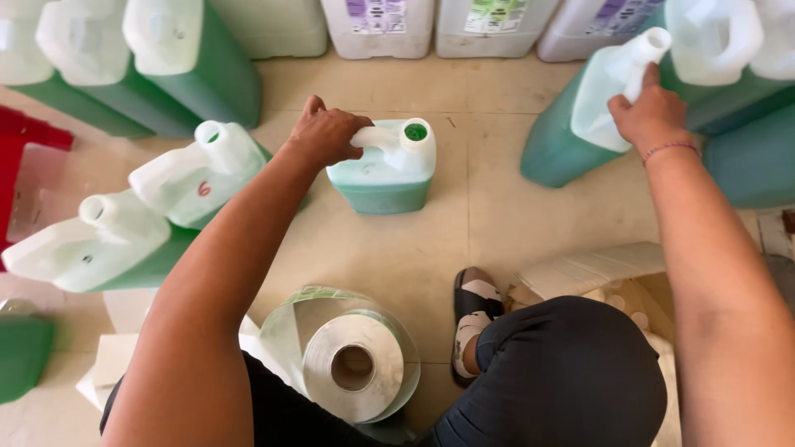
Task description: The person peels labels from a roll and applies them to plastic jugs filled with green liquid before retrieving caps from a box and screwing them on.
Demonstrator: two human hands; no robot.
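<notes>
I am gripping the handle of the small green-filled jug with my left hand, fingers curled, while my right hand is clasping a larger tilted jug farther right.

We saw both forearms bare, no sleeves reaching into view at all. The right hand had a thin pinkish-red string bracelet round the wrist, while the left hand wore nothing, no rings or watch. Legs were covered in dark navy trousers. One foot wore a black slide sandal with a white patterned strap.
</notes>
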